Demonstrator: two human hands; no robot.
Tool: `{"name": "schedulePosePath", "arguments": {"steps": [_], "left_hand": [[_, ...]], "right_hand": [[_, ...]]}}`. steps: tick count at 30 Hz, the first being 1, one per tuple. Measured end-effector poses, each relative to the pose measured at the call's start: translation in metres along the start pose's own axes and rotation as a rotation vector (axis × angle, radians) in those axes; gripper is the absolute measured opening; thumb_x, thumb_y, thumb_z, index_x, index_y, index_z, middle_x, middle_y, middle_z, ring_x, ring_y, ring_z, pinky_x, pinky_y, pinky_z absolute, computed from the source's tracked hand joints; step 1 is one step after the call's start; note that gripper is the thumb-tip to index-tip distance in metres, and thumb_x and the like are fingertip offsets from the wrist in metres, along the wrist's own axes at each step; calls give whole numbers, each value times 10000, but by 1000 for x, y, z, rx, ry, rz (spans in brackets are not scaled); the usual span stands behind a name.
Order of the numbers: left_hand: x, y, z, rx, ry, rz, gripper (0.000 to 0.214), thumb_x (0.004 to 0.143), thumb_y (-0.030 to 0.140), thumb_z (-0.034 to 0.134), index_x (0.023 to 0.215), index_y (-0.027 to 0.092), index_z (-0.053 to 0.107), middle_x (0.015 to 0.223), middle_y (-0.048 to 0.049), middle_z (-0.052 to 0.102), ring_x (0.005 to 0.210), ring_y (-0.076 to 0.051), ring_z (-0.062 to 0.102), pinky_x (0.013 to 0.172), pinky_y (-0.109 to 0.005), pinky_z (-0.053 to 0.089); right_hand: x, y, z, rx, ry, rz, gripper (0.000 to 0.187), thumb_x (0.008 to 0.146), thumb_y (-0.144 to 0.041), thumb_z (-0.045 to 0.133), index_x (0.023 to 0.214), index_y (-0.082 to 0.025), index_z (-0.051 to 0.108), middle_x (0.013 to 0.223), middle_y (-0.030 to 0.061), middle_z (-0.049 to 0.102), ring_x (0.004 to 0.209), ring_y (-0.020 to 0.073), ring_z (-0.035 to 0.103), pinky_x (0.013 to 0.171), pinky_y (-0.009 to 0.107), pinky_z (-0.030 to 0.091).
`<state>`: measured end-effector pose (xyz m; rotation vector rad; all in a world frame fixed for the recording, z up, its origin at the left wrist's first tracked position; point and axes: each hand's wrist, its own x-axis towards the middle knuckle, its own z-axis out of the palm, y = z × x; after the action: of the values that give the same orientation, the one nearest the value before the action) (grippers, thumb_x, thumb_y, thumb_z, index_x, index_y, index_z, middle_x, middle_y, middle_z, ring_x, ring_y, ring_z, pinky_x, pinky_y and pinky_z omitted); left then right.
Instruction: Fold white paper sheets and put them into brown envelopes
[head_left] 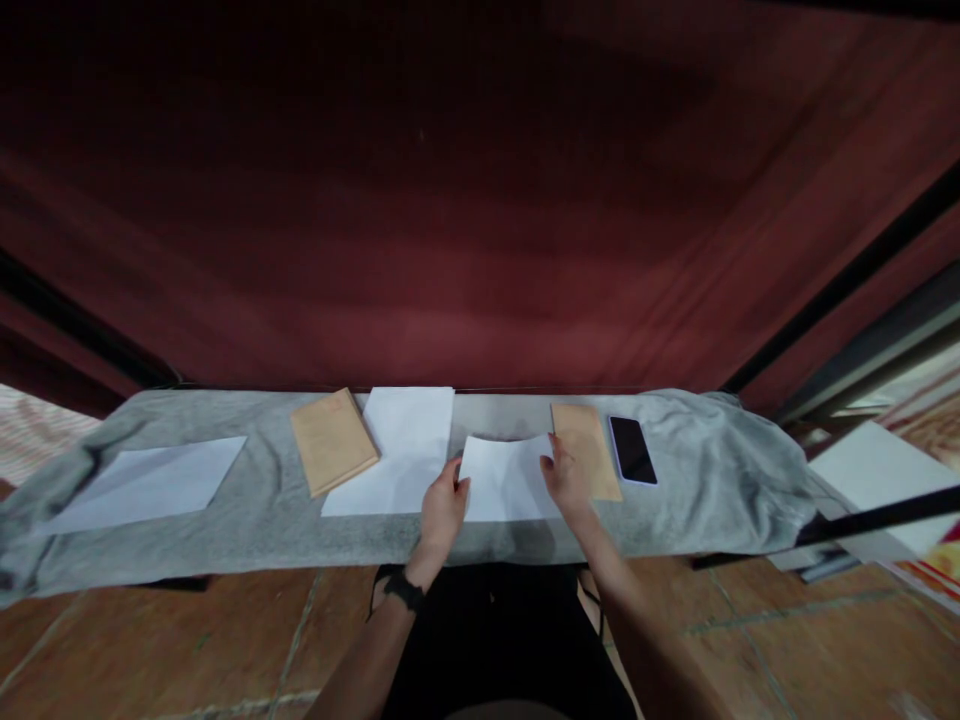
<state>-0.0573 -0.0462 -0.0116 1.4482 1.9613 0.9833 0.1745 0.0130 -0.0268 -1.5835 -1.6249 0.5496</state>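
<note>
Between my two hands is a white sheet of paper (508,482), its far edge slightly bowed. My left hand (444,505) pinches its left edge, thumb on top. At the opposite edge, my right hand (564,480) grips the sheet with its fingers near the far right corner. Partly beneath my right hand lies a brown envelope (589,440). Left of the held sheet rests a stack of white paper (401,455). A pile of brown envelopes (334,440) overlaps that stack's left side.
A grey cloth (262,520) covers the narrow table. A phone (634,450) lies right of the brown envelope. Another white sheet (150,482) lies far left. Dark red fabric (465,220) rises behind the table, with black metal bars (847,270) at the sides.
</note>
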Motion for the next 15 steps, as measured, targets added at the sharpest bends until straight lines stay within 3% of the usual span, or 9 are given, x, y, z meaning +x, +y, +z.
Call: {"name": "schedulePosePath", "arguments": {"steps": [3,6,12,15], "left_hand": [[-1,4,5,262,-53,38,520,918,160,528,1436,192,487,1022,-89,754,859,-224,716,795,-312,517],[-2,4,10,404,-83,66,567,951,161,485,1508,193,386,1182,-120,722,953,-226,721,839,-305,528],[-3,4,10,592,-88,150,504,969,136,428,1471,176,434,1214,-135,696,960,-214,715,842,-303,551],[-8,7,13,697,-19,262,485,955,109,412,1434,129,484,1264,-176,658,1078,-256,669,946,-378,525]], "right_hand": [[-7,1,9,-206,-24,4,536,924,-174,419,1454,-115,464,1193,170,683,973,262,686,918,391,508],[-9,-1,10,-346,-37,-38,536,939,-130,388,1472,-113,441,1229,175,655,1063,257,653,940,374,496],[-33,1,20,-467,-6,-270,452,963,-171,402,1395,-132,531,1458,180,509,1350,285,465,1086,465,414],[-56,5,32,-470,-85,-352,452,1000,-247,378,1422,-161,514,1527,131,462,1405,249,418,1120,441,398]]}}
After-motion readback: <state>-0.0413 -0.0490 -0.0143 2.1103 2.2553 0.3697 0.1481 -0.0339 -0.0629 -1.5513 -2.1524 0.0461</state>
